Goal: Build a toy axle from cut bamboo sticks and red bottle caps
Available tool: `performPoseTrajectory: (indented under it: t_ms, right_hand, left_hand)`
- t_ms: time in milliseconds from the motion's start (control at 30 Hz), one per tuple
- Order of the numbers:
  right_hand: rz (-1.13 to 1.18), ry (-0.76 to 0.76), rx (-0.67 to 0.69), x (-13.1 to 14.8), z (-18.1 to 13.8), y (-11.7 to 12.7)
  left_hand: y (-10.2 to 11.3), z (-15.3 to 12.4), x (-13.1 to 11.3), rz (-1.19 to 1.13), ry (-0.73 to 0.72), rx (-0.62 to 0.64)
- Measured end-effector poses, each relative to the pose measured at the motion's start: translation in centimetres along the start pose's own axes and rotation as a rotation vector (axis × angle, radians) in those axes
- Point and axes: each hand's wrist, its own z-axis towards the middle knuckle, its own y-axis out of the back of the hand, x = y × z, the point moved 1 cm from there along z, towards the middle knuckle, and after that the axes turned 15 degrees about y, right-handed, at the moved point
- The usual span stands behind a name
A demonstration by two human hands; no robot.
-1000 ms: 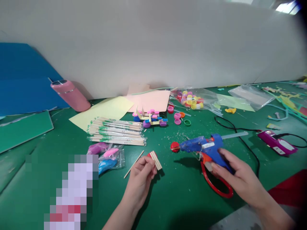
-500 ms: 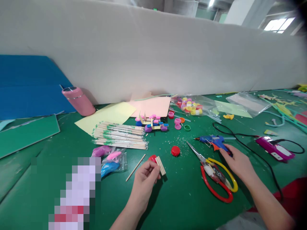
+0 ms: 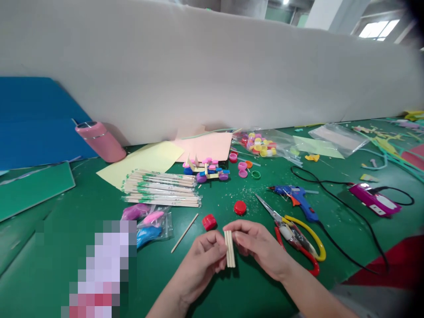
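Observation:
Both of my hands meet low in the middle of the view over the green table (image 3: 251,282). My left hand (image 3: 202,263) and my right hand (image 3: 261,247) pinch a short bundle of glued wooden sticks (image 3: 229,248) between their fingertips, held upright. Just beyond the left hand, a red bottle cap (image 3: 209,221) rests on the table, and a second red cap (image 3: 240,207) sits farther back. The blue hot glue gun (image 3: 296,196) rests on the table to the right, apart from my hands. Scissors with red and yellow handles (image 3: 294,234) are beside my right hand.
A pile of wrapped chopsticks (image 3: 162,187), a loose stick (image 3: 184,232), a small cap-and-stick model car (image 3: 207,170), a bag of coloured caps (image 3: 261,145), yellow and pink paper, a pink bottle (image 3: 99,141), a purple device (image 3: 374,198) with black cord, and packets at left.
My right hand has let go of the glue gun, which now rests on the table, and moved left onto the stick bundle. The left hand lifted the bundle off the red cap.

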Motion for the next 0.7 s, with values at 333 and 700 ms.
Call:
performPoseTrajectory:
  t_ms: [333, 700]
  right_hand:
    - [0.099, -0.081, -0.095, -0.9, 0.6, -0.3]
    - [-0.179, 0.107, -0.149, 0.4, 1.6, -0.6]
  left_hand:
    - [0.1, 0.2, -0.1, 0.054, -0.076, -0.09]
    - [-0.1, 0.3, -0.1, 0.512, -0.203, -0.314]
